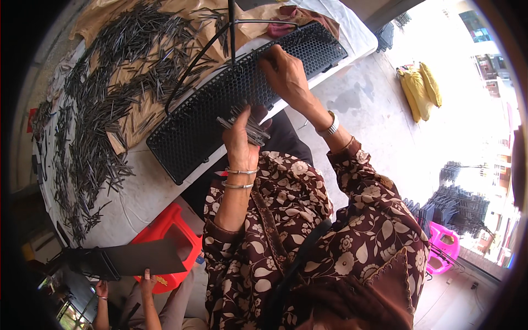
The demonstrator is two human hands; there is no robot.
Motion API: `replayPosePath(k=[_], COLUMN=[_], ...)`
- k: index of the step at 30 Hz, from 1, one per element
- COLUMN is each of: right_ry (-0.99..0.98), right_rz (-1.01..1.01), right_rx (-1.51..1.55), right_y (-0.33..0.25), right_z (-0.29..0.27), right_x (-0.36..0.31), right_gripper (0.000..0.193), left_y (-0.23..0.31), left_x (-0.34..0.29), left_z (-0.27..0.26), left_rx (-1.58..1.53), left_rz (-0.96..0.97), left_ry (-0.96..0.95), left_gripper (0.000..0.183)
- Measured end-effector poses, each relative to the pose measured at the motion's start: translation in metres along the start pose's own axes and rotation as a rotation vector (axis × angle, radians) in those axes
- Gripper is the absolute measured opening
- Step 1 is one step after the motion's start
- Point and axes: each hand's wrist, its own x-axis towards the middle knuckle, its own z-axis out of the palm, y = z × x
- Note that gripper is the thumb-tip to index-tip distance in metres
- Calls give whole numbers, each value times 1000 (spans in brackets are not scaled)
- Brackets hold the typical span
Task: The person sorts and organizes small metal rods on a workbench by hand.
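A long black perforated panel (206,124) lies slantwise along the table's near edge, its face covered in small round holes. My left hand (237,137) is closed around a bundle of thin dark metal strips (254,132), held just over the panel's near side. Over the panel's right half, my right hand (285,76) has its fingers bent down against the holes. Those fingertips are pressed together, and whatever they may pinch is hidden. A thin black wire frame (232,38) rises above the panel's far side.
Loose dark strips (99,132) are heaped on brown paper (132,104) across the white-covered table (143,170). At lower left, another person's hands (147,279) hold a dark flat panel (148,258) beside a red plastic stool (176,225). Yellow sacks (419,93) and a pink stool (444,247) stand rightward.
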Motion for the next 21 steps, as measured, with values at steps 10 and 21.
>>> replayPosePath(k=[10, 21], right_ry=[-41, -346], right_rz=[-50, 12], right_rx=[-79, -143], right_y=[17, 20], right_z=[28, 16], right_x=[11, -5], right_gripper=[14, 26], left_y=[4, 2], left_x=[-1, -5], left_z=[-2, -1], left_rx=[72, 115], left_rz=[24, 51], left_ry=[-10, -7], left_gripper=[21, 18])
